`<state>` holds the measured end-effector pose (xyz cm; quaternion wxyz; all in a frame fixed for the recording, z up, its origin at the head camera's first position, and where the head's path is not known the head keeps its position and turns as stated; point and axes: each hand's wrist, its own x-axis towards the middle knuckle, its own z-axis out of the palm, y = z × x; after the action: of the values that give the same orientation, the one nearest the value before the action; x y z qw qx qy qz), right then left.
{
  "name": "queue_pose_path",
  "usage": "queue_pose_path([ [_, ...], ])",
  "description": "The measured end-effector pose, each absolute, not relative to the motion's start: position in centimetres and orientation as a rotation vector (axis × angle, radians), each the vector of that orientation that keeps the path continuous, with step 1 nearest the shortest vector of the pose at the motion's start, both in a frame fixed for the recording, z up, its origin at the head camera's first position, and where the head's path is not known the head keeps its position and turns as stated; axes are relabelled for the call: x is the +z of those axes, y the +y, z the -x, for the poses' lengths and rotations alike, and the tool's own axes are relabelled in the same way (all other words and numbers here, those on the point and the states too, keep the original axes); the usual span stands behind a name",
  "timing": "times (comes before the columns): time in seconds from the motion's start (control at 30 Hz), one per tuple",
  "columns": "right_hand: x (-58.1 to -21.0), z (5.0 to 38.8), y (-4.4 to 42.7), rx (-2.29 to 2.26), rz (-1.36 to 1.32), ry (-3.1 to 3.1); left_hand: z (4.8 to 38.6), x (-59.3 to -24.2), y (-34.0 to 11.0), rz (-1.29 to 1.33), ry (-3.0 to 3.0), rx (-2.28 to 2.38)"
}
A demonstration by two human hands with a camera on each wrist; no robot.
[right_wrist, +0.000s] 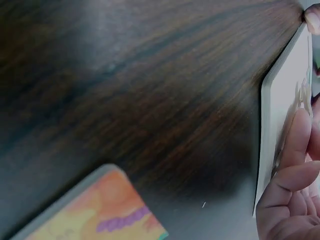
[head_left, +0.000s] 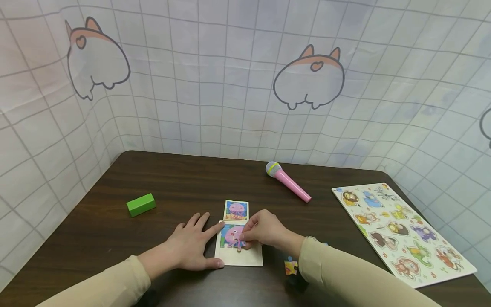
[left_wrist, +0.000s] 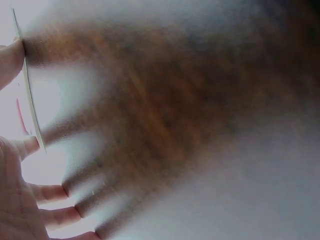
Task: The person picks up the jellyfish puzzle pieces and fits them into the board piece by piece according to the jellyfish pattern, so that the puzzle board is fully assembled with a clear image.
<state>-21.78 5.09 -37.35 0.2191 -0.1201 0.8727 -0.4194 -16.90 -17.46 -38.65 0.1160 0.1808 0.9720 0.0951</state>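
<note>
Left hand (head_left: pixel 192 247): spread, board (head_left: pixel 241 258) touched at nine o'clock.
Right hand (head_left: pixel 266 232): puzzle piece (head_left: pixel 240 245) pinched, partly hidden.
Yellow piece (right_wrist: pixel 100 212): cropped, right-wrist view's seven o'clock.

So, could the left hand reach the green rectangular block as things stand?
Likely yes: nothing visible stands between the left hand and the green rectangular block, though that hand touches the puzzle board and would have to leave it first.

One tray (head_left: pixel 241 259), one microphone (head_left: pixel 288 182), one block (head_left: pixel 140 205), one board (head_left: pixel 404 239)
</note>
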Motion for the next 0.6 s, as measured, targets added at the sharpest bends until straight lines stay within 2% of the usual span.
queue_pose_path([
  [0.6,-37.33,22.16,4.12,-0.942,0.329,2.554,16.98,-38.69,-17.44,-0.525,2.854,0.253],
])
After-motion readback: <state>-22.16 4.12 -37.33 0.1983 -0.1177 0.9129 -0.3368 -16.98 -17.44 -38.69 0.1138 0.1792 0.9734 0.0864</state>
